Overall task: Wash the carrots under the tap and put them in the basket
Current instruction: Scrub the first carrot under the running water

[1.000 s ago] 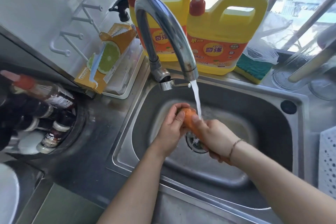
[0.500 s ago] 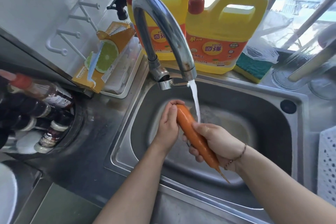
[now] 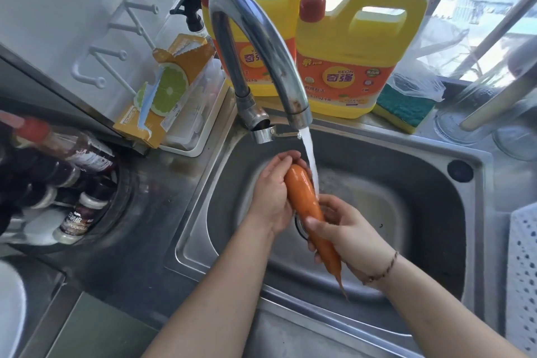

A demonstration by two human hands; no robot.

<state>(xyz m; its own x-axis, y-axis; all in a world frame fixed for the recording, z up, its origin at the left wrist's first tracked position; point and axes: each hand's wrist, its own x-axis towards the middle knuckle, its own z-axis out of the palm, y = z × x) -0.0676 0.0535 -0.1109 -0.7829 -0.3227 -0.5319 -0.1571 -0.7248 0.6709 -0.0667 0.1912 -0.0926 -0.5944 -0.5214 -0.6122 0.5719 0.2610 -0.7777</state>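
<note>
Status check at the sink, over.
Both hands on carrot: left hand cups thick end, right hand grips thin end. Tap running onto it. Nothing blocking.

Stainless-steel sink, brushed and dully reflective, around the gripped carrot, whose orange skin is smooth and wet-glossy. Above the grip, a polished chrome tap with rust-coloured spots. Behind it, glossy yellow plastic detergent jugs; a printed cardboard box to the left; a perforated white plastic basket to the right.
</note>
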